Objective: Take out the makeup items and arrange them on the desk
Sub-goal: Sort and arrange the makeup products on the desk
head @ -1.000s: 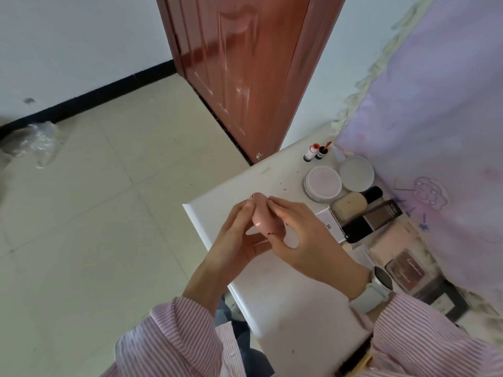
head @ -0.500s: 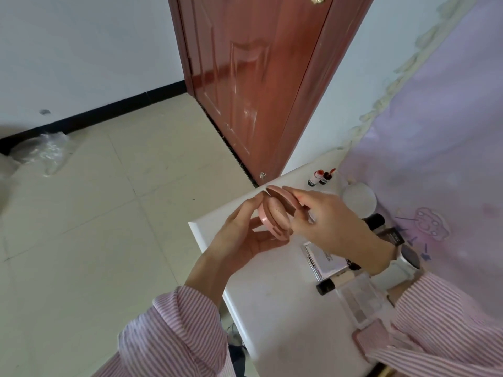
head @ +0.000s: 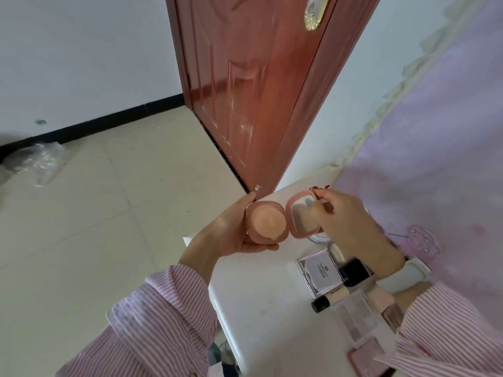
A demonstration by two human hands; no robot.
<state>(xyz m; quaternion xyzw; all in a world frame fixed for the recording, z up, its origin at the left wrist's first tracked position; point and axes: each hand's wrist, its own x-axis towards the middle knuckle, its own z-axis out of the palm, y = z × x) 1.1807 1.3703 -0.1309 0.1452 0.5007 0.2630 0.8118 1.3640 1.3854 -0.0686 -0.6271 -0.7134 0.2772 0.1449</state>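
A round pink compact [head: 268,223] is held open above the far corner of the white desk [head: 261,297]. My left hand [head: 231,232] grips its base, where peach powder shows. My right hand [head: 345,216] pinches the hinged lid, whose inside mirror [head: 303,217] faces me. Under my right forearm on the desk lie a silver square case [head: 319,270], a black-capped bottle [head: 353,270], a slim tube with a black cap [head: 325,302], a pale eyeshadow palette [head: 356,319] and a pink case [head: 367,357].
A red-brown door [head: 253,91] stands behind the desk's far corner. A lilac cloth [head: 435,159] hangs along the right side. Beige floor tiles [head: 109,227] lie to the left, with a crumpled clear plastic bag [head: 35,161] by the wall.
The compact, shut a second ago, has been opened flat between my hands. The view has tilted up, showing more of the door.
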